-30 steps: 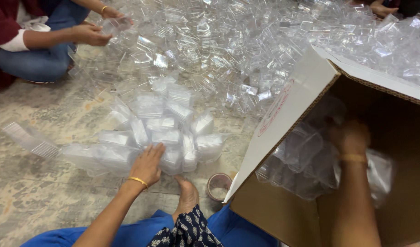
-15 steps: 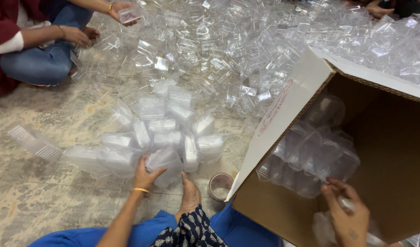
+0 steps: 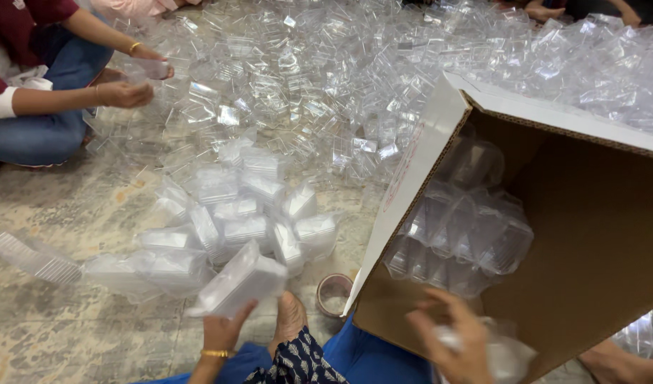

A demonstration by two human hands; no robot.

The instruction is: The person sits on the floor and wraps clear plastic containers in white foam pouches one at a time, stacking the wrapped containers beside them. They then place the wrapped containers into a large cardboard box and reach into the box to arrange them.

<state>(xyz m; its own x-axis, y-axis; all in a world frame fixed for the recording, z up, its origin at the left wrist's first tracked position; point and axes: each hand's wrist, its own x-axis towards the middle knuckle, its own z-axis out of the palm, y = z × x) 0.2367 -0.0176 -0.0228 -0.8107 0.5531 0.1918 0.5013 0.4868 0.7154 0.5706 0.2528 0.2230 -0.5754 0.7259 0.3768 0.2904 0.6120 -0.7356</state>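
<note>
My left hand [image 3: 223, 331] grips a stack of clear plastic containers [image 3: 242, 280], lifted just above the floor in front of my foot [image 3: 291, 318]. Behind it lies a cluster of similar packed stacks [image 3: 234, 220]. My right hand [image 3: 454, 341] is blurred at the mouth of a large cardboard box [image 3: 590, 235], fingers curled over a wad of clear plastic [image 3: 508, 355]. Inside the box sit more bagged clear containers [image 3: 462, 235]. The box's white flap [image 3: 412, 178] stands open to the left.
A big heap of loose clear containers [image 3: 326, 78] covers the floor ahead. A person in blue jeans [image 3: 42, 114] sits at the upper left, hands on a container. A tape roll [image 3: 333, 293] lies by the box. Another person's foot [image 3: 618, 363] shows at lower right.
My left hand has picked a stack out of the cluster and drawn it toward me. My right hand came out of the box to its front edge. The person at left shifted their hands.
</note>
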